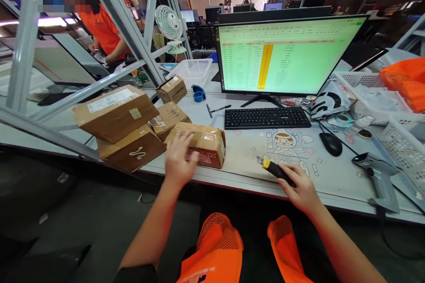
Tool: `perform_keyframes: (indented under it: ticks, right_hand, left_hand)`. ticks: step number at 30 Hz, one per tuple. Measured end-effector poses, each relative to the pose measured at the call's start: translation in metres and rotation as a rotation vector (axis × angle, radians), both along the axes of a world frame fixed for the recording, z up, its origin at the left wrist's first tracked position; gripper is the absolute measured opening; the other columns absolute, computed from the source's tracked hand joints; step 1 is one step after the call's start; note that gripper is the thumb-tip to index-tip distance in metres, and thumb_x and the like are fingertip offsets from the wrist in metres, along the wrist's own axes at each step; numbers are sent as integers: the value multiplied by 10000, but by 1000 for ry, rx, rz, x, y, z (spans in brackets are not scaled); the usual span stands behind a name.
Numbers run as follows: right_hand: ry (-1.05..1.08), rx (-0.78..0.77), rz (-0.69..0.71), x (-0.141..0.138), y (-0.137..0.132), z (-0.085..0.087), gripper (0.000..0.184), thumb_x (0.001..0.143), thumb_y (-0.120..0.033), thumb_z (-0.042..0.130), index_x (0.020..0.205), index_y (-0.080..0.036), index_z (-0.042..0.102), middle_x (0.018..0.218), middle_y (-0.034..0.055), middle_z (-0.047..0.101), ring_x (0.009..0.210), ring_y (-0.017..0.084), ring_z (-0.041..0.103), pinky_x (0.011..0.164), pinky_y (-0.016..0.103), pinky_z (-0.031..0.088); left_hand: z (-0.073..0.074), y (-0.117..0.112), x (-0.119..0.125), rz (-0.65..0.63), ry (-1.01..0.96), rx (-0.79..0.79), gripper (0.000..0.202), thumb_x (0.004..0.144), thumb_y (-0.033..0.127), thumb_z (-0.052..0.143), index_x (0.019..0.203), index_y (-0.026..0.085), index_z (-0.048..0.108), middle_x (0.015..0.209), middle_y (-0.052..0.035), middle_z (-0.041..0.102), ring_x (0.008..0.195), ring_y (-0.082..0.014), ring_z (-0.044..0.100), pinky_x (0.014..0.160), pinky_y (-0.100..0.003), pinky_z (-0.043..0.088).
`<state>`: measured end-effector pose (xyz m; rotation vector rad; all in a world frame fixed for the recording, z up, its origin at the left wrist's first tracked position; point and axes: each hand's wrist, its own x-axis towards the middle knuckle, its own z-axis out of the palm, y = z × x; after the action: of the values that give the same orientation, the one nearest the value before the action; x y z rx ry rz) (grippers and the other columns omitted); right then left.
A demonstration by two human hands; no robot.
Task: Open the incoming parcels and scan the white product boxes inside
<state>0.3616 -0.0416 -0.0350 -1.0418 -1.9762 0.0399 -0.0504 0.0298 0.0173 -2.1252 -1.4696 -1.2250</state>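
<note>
My left hand [179, 155] lies with fingers spread on the left end of a taped cardboard box [207, 138] near the desk's front edge. In my right hand [300, 185] is a black and yellow utility knife [274, 169], its tip pointing left towards the box, with a gap between them. The knife is held above a printed desk mat [245, 154]. Left of the taped box stand more cardboard boxes: a small one with handwriting [171, 119], a large labelled one [114, 110] resting on another [133, 148].
A monitor [288, 57] and keyboard [267, 118] stand behind the mat. To the right are a mouse [331, 143], a barcode scanner [376, 177] and white baskets [405, 152]. A metal frame [129, 40] rises at left; a person in orange [106, 31] works beyond it.
</note>
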Motion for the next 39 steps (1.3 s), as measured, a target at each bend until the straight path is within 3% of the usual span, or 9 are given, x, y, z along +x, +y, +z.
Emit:
perform_keyframes:
  ticks: [3, 6, 8, 13, 26, 30, 34, 36, 39]
  right_hand:
    - [-49, -4, 148, -39, 19, 23, 384, 1116, -351, 524, 1471, -206, 551, 1207, 137, 594, 1061, 291, 625, 872, 414, 583]
    - [-107, 13, 216, -62, 43, 35, 390, 1134, -396, 475, 1410, -144, 588, 1198, 157, 600, 1023, 291, 630, 837, 412, 583]
    - [-136, 17, 240, -71, 55, 37, 416, 1140, -419, 451, 1383, -117, 604, 1197, 167, 599, 994, 291, 630, 828, 420, 577]
    - [-223, 53, 296, -92, 64, 30, 452, 1147, -450, 421, 1387, -116, 609, 1173, 166, 602, 954, 281, 620, 825, 415, 563]
    - [-294, 291, 343, -114, 100, 20, 430, 1145, -398, 433, 1369, -86, 627, 1132, 178, 600, 971, 284, 592, 830, 414, 544]
    - [-253, 266, 246, -91, 128, 10, 444, 1121, -401, 446, 1381, -100, 642, 1133, 177, 595, 974, 291, 593, 847, 422, 549]
    - [-66, 59, -220, -36, 152, 7, 545, 1041, -449, 464, 1374, -65, 661, 1090, 179, 596, 933, 304, 607, 844, 435, 553]
    - [-12, 25, -324, -10, 146, 7, 582, 1018, -476, 483, 1360, -43, 668, 1083, 178, 608, 968, 314, 614, 890, 438, 541]
    - [-4, -11, -277, 15, 114, 6, 531, 1031, -483, 507, 1323, -80, 693, 1087, 150, 643, 994, 304, 629, 930, 429, 527]
  left_hand:
    - [-8, -10, 57, 122, 86, -72, 932, 819, 645, 737, 1567, 169, 451, 1576, -231, 455, 1507, -454, 354, 1213, -745, 125]
    - [-15, -3, 76, 242, 45, -61, 937, 799, 589, 772, 1560, 144, 452, 1541, -258, 473, 1486, -486, 351, 1180, -785, 90]
    - [-15, 2, 67, 230, 55, -27, 821, 812, 496, 759, 1507, 135, 515, 1477, -246, 533, 1445, -466, 413, 1189, -747, 175]
    - [-11, 2, 21, 3, 114, 41, 615, 780, 431, 750, 1314, 141, 657, 1281, -176, 657, 1341, -364, 546, 1140, -519, 430]
    - [-12, 6, 4, -73, 132, 30, 617, 758, 449, 760, 1286, 144, 663, 1255, -151, 677, 1337, -347, 564, 1160, -505, 421]
    - [-17, 5, 9, -72, 133, 91, 590, 782, 430, 759, 1284, 138, 656, 1261, -161, 671, 1324, -345, 577, 1142, -499, 435]
    - [-13, -4, 5, -85, 118, 24, 628, 809, 470, 770, 1324, 142, 628, 1331, -182, 637, 1391, -355, 524, 1185, -532, 384]
    - [-4, -6, -11, -159, 150, -90, 770, 811, 576, 776, 1425, 163, 564, 1434, -189, 587, 1447, -361, 469, 1214, -555, 340]
    - [9, 7, -55, -230, 181, -233, 902, 809, 716, 727, 1521, 218, 486, 1564, -174, 487, 1511, -369, 384, 1258, -602, 234]
